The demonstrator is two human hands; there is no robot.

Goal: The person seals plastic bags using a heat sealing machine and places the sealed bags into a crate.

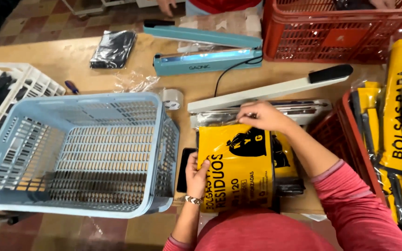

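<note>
A yellow plastic package with black print (238,167) lies on the wooden table in front of me. My left hand (196,175) grips its left edge. My right hand (262,115) pinches its top edge at the jaw of a white heat sealer (275,90), whose arm with a black handle is raised. More yellow and black packages (287,160) lie under and to the right of the one I hold.
An empty light-blue crate (84,153) stands at my left, a white crate (5,88) beyond it. A teal heat sealer (205,51), tape roll (172,97), black packet (113,48), red crates (340,32) and yellow packages (398,130) surround. Another person stands at the far edge.
</note>
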